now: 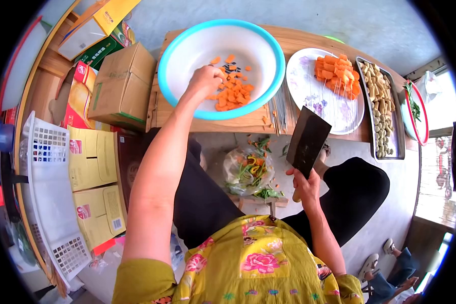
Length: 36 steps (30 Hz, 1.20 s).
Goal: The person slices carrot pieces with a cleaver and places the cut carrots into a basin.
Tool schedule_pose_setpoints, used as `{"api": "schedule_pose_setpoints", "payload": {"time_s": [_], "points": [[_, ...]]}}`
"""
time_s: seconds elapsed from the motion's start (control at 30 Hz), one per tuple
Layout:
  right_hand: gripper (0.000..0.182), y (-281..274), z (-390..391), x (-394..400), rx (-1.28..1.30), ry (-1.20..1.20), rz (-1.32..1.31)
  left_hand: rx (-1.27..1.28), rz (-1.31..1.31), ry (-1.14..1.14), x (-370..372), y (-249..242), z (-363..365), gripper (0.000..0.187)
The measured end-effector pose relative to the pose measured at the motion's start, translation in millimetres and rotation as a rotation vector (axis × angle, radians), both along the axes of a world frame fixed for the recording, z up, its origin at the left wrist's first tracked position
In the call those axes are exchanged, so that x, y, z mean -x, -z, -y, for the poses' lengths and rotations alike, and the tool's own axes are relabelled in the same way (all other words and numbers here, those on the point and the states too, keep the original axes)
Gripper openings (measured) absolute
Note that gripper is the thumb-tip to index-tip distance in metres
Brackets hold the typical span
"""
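Observation:
Inside a white basin with a blue rim (175,76), my left hand (207,80) reaches over cut orange pieces (233,96). Its fingers are pressed together, and what they hold, if anything, is hidden. My right hand (306,187) grips the handle of a cleaver (309,142), whose broad dark blade points up, in front of the table edge. Right of the basin, a white plate with purple flowers (301,76) bears skewered orange pieces (339,73). Thin skewers (279,109) lie between basin and plate.
A metal tray (397,119) of skewered food stands at the table's right end. Below the table is a plastic bag of scraps (248,171). Boxes (121,86) and a white rack (50,192) stand left. Another person's legs (397,271) show lower right.

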State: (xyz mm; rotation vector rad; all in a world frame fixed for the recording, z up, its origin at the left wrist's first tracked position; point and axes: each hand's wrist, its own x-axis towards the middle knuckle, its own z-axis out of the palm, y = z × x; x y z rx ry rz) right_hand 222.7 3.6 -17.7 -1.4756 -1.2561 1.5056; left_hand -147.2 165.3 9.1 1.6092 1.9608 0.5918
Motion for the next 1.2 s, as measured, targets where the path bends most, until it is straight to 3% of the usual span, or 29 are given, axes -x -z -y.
{"api": "schedule_pose_setpoints", "payload": {"time_s": [0.13, 0.23, 0.3, 0.33, 0.47, 0.53, 0.77, 0.83, 0.97, 1.03, 1.17, 1.2], "points": [[0.013, 2, -3, 8, 0.03, -0.003, -0.059, 0.078, 0.016, 0.258, -20, 25, -6, 0.021], [0.011, 3, -5, 13, 0.051, -0.005, -0.101, -0.035, -0.08, 0.461, -32, 39, 1, 0.03], [0.011, 6, -5, 11, 0.069, -0.031, -0.135, 0.15, -0.28, 0.491, -27, 42, -2, 0.036], [0.011, 7, -5, 10, 0.073, -0.03, -0.134, 0.162, -0.374, 0.422, -19, 36, -5, 0.033], [0.01, 4, -7, 9, 0.077, -0.024, -0.143, 0.032, -0.339, 0.178, 24, 54, -10, 0.03], [0.009, 5, -6, 10, 0.093, -0.005, -0.17, 0.251, -0.363, 0.059, 34, 43, -12, 0.027], [0.008, 3, -6, 11, 0.114, -0.007, -0.167, 0.463, -0.335, 0.125, 35, 38, -1, 0.025], [0.008, 2, -6, 11, 0.113, -0.02, -0.162, 0.285, 0.319, -0.1, 34, 44, -9, 0.032], [0.008, -3, -5, 14, 0.128, 0.004, -0.176, -0.025, 0.068, -0.197, 47, 46, -18, 0.038], [0.008, -5, -6, 15, 0.136, 0.017, -0.19, 0.157, -0.037, -0.222, 44, 50, -18, 0.037], [0.009, -7, -7, 15, 0.147, 0.01, -0.184, 0.155, -0.072, -0.086, 45, 70, -18, 0.033], [0.009, -8, -7, 15, 0.151, 0.007, -0.183, 0.318, -0.027, -0.03, 41, 62, -18, 0.031]]}}
